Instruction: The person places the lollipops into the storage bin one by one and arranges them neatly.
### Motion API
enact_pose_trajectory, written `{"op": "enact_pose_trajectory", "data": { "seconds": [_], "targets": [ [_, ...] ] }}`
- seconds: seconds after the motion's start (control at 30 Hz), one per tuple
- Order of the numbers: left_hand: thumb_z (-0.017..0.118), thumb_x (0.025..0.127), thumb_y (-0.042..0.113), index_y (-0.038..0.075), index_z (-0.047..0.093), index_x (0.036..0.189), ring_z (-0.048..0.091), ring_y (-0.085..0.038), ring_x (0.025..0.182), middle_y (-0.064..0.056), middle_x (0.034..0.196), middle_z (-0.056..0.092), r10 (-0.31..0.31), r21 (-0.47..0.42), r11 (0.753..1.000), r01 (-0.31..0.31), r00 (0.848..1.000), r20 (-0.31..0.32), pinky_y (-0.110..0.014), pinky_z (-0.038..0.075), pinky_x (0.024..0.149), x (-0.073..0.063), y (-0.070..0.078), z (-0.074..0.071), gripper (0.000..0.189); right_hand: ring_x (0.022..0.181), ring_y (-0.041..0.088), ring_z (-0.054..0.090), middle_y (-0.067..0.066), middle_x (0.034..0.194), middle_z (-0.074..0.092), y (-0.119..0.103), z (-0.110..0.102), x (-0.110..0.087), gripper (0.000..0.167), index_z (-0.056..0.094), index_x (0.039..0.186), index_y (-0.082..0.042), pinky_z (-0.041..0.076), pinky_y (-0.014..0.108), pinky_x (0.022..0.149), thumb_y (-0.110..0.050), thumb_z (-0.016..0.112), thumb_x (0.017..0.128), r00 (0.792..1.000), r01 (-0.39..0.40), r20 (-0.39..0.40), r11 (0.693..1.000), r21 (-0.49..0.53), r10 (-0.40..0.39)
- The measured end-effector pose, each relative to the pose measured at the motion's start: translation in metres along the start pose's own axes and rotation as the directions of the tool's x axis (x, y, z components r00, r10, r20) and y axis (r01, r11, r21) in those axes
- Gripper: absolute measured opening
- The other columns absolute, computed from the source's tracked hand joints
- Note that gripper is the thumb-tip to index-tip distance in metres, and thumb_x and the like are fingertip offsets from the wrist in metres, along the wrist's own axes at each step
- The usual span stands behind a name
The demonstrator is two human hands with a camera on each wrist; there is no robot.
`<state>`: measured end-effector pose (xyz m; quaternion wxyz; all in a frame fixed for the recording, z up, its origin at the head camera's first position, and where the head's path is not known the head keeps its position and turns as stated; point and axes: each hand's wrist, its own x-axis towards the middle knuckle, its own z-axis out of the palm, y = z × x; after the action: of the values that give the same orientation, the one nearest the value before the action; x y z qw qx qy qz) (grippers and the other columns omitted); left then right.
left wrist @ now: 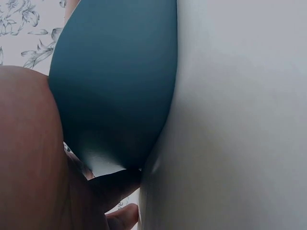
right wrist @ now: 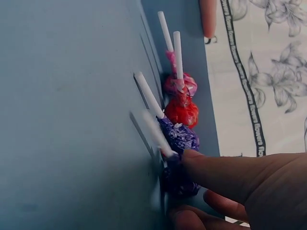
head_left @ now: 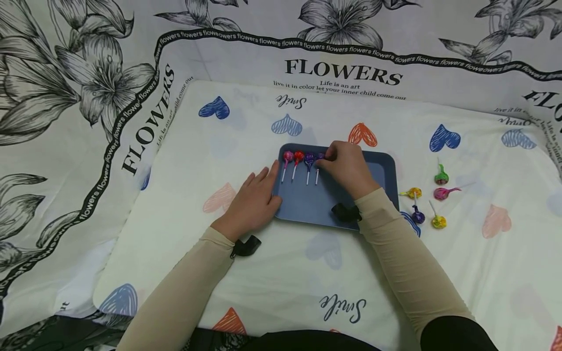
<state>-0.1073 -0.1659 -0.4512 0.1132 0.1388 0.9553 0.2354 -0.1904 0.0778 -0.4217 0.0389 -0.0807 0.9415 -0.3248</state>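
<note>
My right hand (head_left: pixel 347 165) is over the blue-grey tray (head_left: pixel 303 207) and pinches a purple-wrapped lollipop (right wrist: pixel 180 179) between thumb and fingers. Beside it in the tray, in a row along the far edge, lie another purple lollipop (head_left: pixel 309 160), a red lollipop (head_left: pixel 298 157) and a pink lollipop (head_left: pixel 287 156). Their white sticks point toward me. At the tray's left side my left hand (head_left: pixel 254 197) rests with fingers extended, the thumb and index finger against the rim. The left wrist view shows the tray's outer wall (left wrist: pixel 115 86) close to that hand.
Right of the tray, several loose lollipops lie on the heart-printed cloth: a green one (head_left: pixel 441 176), a pink one (head_left: pixel 441 194), yellow ones (head_left: pixel 438 222) and a dark blue one (head_left: pixel 417 216). A flower-printed cloth (head_left: pixel 246 61) spreads behind.
</note>
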Motion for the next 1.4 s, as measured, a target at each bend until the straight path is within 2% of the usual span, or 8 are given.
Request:
{"op": "enact_pose_trajectory", "data": {
  "seconds": [0.47, 0.8, 1.13, 1.4],
  "targets": [
    [0.044, 0.104, 0.031, 0.012, 0.007, 0.17, 0.017, -0.027, 0.162, -0.007, 0.174, 0.024, -0.013, -0.003, 1.0, 0.013, 1.0, 0.007, -0.048, 0.008, 0.132, 0.0, 0.001, 0.0, 0.078, 0.078, 0.027, 0.057, 0.013, 0.086, 0.067, -0.003, -0.003, -0.004, 0.029, 0.067, 0.086, -0.004, 0.044, 0.037, 0.064, -0.026, 0.085, 0.089, 1.0, -0.02, 0.002, 1.0, -0.008, 0.02],
    [0.043, 0.104, 0.031, 0.012, 0.007, 0.17, 0.017, -0.026, 0.162, -0.005, 0.174, 0.023, -0.009, -0.005, 1.0, 0.009, 1.0, 0.004, -0.048, 0.008, 0.132, -0.001, 0.002, -0.001, 0.078, 0.076, 0.027, 0.057, 0.012, 0.085, 0.068, -0.005, -0.009, -0.01, 0.027, 0.067, 0.087, -0.004, 0.043, 0.037, 0.062, -0.025, 0.084, 0.091, 1.0, -0.001, -0.027, 1.0, -0.02, 0.001],
    [0.043, 0.103, 0.031, 0.012, 0.006, 0.17, 0.017, -0.026, 0.162, -0.006, 0.174, 0.023, -0.004, -0.008, 1.0, 0.004, 1.0, -0.001, -0.049, 0.008, 0.132, -0.001, 0.002, 0.002, 0.079, 0.083, 0.028, 0.064, 0.014, 0.094, 0.072, 0.0, -0.018, -0.017, 0.025, 0.07, 0.094, -0.003, 0.05, 0.044, 0.073, -0.025, 0.081, 0.092, 0.999, -0.015, -0.032, 0.998, -0.054, 0.013],
    [0.042, 0.102, 0.03, 0.012, 0.006, 0.17, 0.017, -0.027, 0.162, -0.006, 0.174, 0.023, -0.007, -0.008, 1.0, 0.007, 1.0, -0.003, -0.048, 0.008, 0.132, -0.002, 0.003, 0.001, 0.079, 0.081, 0.028, 0.064, 0.013, 0.094, 0.072, 0.004, -0.023, -0.023, 0.025, 0.071, 0.096, -0.005, 0.051, 0.045, 0.071, -0.028, 0.08, 0.093, 0.999, -0.033, -0.031, 0.996, -0.086, 0.031]
  ]
}}
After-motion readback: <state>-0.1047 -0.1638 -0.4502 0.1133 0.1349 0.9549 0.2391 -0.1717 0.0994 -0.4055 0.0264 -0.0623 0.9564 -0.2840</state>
